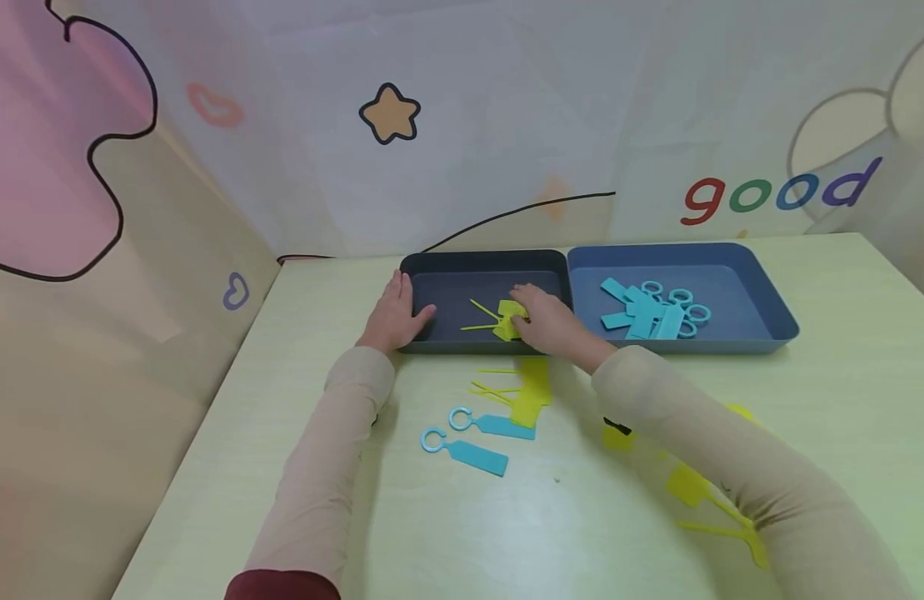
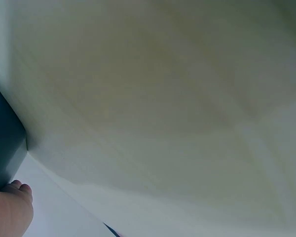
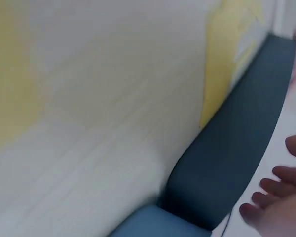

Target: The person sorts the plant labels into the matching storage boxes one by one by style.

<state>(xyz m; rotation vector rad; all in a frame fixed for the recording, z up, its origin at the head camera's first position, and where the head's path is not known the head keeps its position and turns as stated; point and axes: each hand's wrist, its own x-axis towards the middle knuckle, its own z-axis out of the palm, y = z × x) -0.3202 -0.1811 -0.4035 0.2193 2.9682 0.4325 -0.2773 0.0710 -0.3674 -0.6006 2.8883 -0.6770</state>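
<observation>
Left hand (image 1: 391, 317): fingers straight, on dark tray (image 1: 462, 288) edge.
Right hand (image 1: 549, 322): fingers and thumb apart, at yellow tags (image 1: 510, 309) inside.

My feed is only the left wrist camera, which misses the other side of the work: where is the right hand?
Observer: The right hand is at the dark tray, its fingers by some yellow tags inside; whether it grips any, I can't tell.
Operator: Is there a second tray?
Observer: Yes, a blue tray stands beside it, on the right, with a turquoise pile of ring-ended tags inside.
Operator: Anything loose on the table in front of the dark one?
Observer: Two turquoise tags lie there, next to more yellow ones.
</observation>
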